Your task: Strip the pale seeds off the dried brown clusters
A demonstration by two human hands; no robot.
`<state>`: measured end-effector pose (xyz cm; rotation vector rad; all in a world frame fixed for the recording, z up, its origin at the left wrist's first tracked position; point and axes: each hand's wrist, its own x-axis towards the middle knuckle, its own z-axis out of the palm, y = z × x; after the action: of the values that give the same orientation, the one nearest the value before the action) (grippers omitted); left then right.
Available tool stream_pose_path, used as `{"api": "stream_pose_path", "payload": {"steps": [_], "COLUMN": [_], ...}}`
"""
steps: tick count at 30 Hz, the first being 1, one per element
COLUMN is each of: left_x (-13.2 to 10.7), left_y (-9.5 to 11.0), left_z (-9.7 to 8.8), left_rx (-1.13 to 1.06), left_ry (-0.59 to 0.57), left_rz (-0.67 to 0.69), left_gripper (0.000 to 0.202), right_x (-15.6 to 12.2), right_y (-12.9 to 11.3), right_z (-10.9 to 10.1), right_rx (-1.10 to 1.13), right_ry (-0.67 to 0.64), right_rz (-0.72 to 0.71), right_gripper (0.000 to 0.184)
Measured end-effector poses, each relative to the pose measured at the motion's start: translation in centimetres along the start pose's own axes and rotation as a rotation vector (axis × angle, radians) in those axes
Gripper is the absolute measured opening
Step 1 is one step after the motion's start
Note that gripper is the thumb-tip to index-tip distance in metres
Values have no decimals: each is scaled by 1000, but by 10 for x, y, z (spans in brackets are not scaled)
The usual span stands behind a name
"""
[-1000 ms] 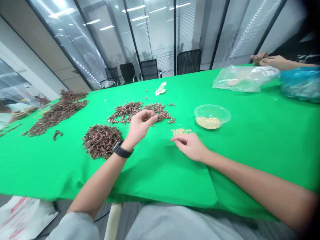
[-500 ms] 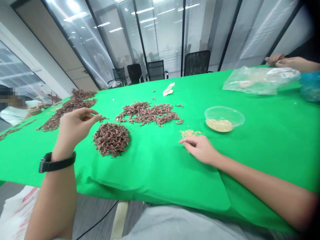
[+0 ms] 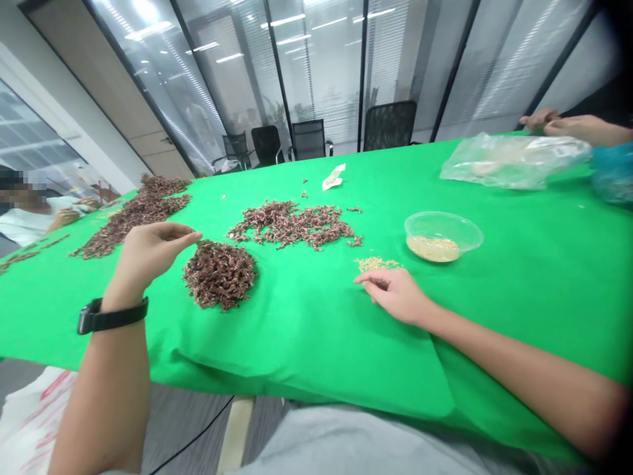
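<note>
My left hand [image 3: 157,254], with a black band on the wrist, is pinched at the upper left edge of a round heap of dried brown, twisted pieces [image 3: 221,276]. What sits between its fingertips blends into the heap. A looser spread of the same pieces [image 3: 301,225] lies just beyond. My right hand [image 3: 393,293] rests on the green cloth [image 3: 316,330], thumb and fingers drawn together. Its fingertips are beside a small scatter of pale grains [image 3: 378,263]; anything between them is too small to make out. A clear plastic bowl [image 3: 467,241] holding pale grains stands farther right.
A long brown heap [image 3: 133,218] lies at the far left, near a seated person [image 3: 30,218]. A crumpled white paper [image 3: 334,177] lies at the back. To the right are a clear plastic bag [image 3: 514,161], a blue bag [image 3: 613,175] and another person's hands [image 3: 568,125].
My left hand has come down slightly onto the heap's edge; the thin brown piece that stuck out of its fingertips no longer stands apart. My right hand stays in place.
</note>
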<state>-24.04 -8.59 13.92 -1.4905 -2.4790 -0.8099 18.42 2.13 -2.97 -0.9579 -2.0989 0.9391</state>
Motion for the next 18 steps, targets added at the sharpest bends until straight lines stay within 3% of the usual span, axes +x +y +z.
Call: {"api": "stream_pose_path", "payload": {"steps": [8, 18], "left_x": [5, 8], "left_y": [-2, 2], "left_z": [6, 12], "left_rx": [-45, 30], "left_ry": [-64, -48], "left_rz": [-25, -39], "left_gripper": [43, 46], "right_x": [1, 0], "right_y": [0, -1], "right_z": [0, -1], "right_rx": [12, 10], "right_ry": [-17, -31], "right_rz": [19, 31], "right_gripper": [31, 29]}}
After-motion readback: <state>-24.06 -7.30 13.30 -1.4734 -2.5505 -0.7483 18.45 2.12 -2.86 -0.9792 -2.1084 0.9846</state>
